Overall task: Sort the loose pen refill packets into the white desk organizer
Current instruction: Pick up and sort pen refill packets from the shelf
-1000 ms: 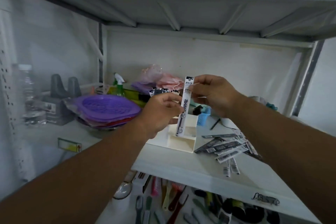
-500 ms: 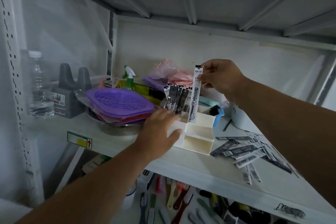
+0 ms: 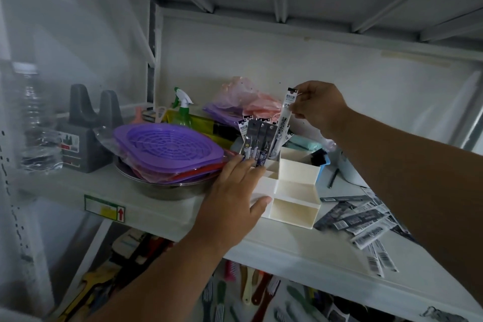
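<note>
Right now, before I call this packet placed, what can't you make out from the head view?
- Lower end of the refill packet pinched by the right hand: hidden behind the standing packets and the white desk organizer wall.
- Left hand covers the organizer's left front corner.
- Print on every packet: too small.
- Loose packets: pile runs under the right forearm.

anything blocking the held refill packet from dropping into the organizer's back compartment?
Nothing solid. The right hand pinches the refill packet by its top, its lower end already at the back slot of the white organizer. The standing packets there crowd its left side. The left hand rests on the organizer's front-left.
</note>
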